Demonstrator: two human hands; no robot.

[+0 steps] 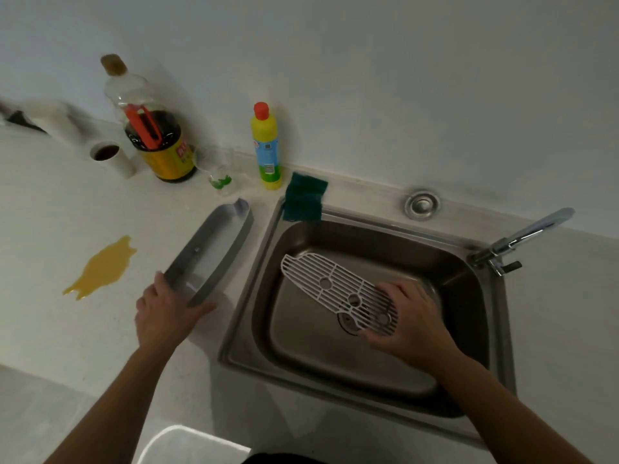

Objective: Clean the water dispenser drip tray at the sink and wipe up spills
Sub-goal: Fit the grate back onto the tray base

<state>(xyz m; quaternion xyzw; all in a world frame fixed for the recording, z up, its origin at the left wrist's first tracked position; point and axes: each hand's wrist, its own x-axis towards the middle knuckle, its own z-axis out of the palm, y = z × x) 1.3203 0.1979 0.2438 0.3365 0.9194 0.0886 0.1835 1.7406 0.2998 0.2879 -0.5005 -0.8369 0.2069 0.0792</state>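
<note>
The grey drip tray [214, 242] lies on the white counter just left of the steel sink [264, 272]. My left hand [164, 313] grips the tray's near end. Its white slotted grate [331, 286] is held over the sink basin, above the drain, by my right hand [405, 316], which grips its near right end. A yellow spill [100, 269] spreads on the counter to the left of the tray. A green scouring pad [304, 197] hangs over the sink's back left corner.
A yellow detergent bottle [266, 149] with a red cap stands by the wall. Left of it are a small glass [217, 169], a large dark sauce bottle [157, 128] and a paper roll [110, 157]. The tap [526, 239] sits at the sink's right rim.
</note>
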